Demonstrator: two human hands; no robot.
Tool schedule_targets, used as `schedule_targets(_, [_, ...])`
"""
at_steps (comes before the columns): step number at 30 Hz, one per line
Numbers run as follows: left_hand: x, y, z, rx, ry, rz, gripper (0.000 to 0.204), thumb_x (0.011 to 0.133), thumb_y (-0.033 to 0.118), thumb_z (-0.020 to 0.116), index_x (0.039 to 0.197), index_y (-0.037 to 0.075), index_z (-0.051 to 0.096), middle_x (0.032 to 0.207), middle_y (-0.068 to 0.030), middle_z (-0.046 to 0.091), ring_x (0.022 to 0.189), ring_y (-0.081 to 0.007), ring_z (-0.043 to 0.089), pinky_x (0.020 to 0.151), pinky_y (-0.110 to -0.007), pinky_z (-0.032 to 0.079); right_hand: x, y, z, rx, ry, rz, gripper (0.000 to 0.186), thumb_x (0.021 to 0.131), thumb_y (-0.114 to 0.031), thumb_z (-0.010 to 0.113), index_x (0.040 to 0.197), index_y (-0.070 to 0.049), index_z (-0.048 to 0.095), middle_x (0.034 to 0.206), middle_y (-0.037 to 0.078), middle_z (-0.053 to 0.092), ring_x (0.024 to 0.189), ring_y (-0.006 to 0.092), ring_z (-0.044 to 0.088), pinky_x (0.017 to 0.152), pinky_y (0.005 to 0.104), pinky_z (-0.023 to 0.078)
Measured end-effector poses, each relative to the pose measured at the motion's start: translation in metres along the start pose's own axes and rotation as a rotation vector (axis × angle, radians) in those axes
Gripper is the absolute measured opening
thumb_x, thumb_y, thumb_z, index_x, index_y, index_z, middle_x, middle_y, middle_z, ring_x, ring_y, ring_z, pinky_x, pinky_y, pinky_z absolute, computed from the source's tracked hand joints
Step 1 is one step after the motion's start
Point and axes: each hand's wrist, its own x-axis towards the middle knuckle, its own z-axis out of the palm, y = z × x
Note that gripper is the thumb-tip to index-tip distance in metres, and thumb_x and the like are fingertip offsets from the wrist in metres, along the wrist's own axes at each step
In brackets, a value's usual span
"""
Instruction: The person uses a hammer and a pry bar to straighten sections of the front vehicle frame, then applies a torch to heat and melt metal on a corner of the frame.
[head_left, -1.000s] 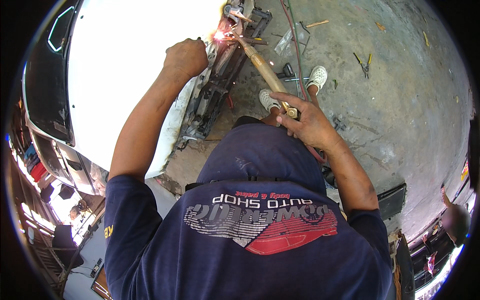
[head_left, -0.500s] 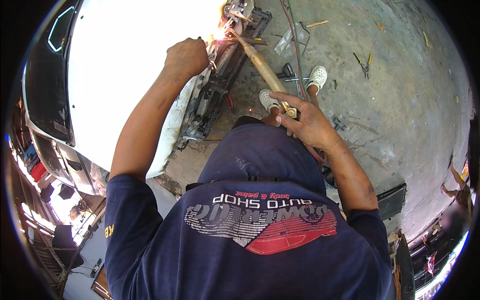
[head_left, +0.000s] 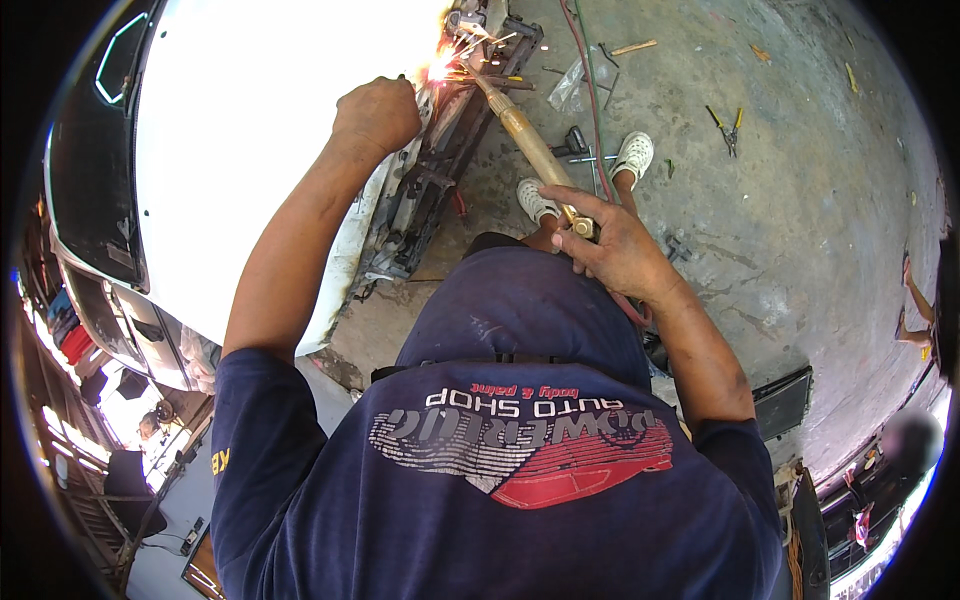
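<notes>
In my right hand point(head_left: 622, 243) is a brass gas torch point(head_left: 535, 147), gripped near its valve end, with the fingers around the knob. Its narrow tip points up and left at the front edge of a white vehicle point(head_left: 250, 150). A bright glow with flying sparks point(head_left: 441, 70) burns at that tip, and the glare hides the metal right there. Close to the left of the sparks, my left hand point(head_left: 378, 115) is closed in a fist over the white panel. A small dark end shows above its knuckles; what it grips is hidden.
Exposed metal framework point(head_left: 425, 190) runs along the vehicle's front. Red and green hoses point(head_left: 597, 110) cross the concrete floor. Yellow-handled pliers point(head_left: 732, 130), a dark power tool point(head_left: 573, 142) and a clear plastic bag point(head_left: 568, 88) lie there. Another person's legs point(head_left: 916, 305) show at far right.
The sparks fan out wider to the upper right. Both hands and the torch stay nearly in place. The other person at the far right has shifted up the picture.
</notes>
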Motion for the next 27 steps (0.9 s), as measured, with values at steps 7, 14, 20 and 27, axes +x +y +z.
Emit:
schedule_targets(7, [0.0002, 0.0012, -0.005, -0.01, -0.005, -0.001, 0.031, 0.101, 0.016, 0.057, 0.114, 0.006, 0.084, 0.115, -0.0209, 0.083, 0.108, -0.0377, 0.081, 0.095, -0.05, 0.065, -0.0002, -0.0002, -0.0005, -0.021, 0.002, 0.001, 0.058, 0.105, -0.013, 0.076, 0.162, -0.019, 0.062, 0.1, 0.0, 0.066, 0.073, 0.0107, 0.066, 0.071, 0.0301, 0.061])
schedule_targets(14, [0.0005, 0.0025, -0.0032, -0.03, 0.017, -0.003, 0.03, 0.104, 0.015, 0.053, 0.107, 0.004, 0.081, 0.105, -0.0229, 0.082, 0.101, -0.0402, 0.08, 0.094, -0.052, 0.063, 0.0014, 0.0036, 0.0001, -0.021, -0.011, -0.023, 0.058, 0.107, -0.015, 0.076, 0.163, -0.021, 0.061, 0.112, 0.002, 0.067, 0.073, 0.01, 0.066, 0.068, 0.028, 0.06])
schedule_targets(20, [0.0013, 0.0027, -0.001, -0.028, 0.028, 0.01, 0.029, 0.103, 0.015, 0.054, 0.106, 0.004, 0.082, 0.105, -0.0237, 0.082, 0.101, -0.0403, 0.08, 0.094, -0.052, 0.064, 0.003, 0.0088, 0.0003, -0.032, -0.019, -0.018, 0.058, 0.108, -0.017, 0.075, 0.164, -0.021, 0.06, 0.116, 0.002, 0.067, 0.074, 0.0095, 0.065, 0.067, 0.0267, 0.059])
schedule_targets(27, [0.0032, 0.0068, -0.0072, -0.029, -0.035, -0.032, 0.034, 0.1, 0.016, 0.057, 0.117, 0.006, 0.085, 0.121, -0.0212, 0.083, 0.114, -0.0374, 0.08, 0.098, -0.049, 0.064, 0.0027, 0.0071, 0.0004, -0.03, -0.019, -0.016, 0.058, 0.108, -0.018, 0.076, 0.164, -0.021, 0.06, 0.112, 0.0, 0.065, 0.073, 0.0092, 0.065, 0.065, 0.0268, 0.059])
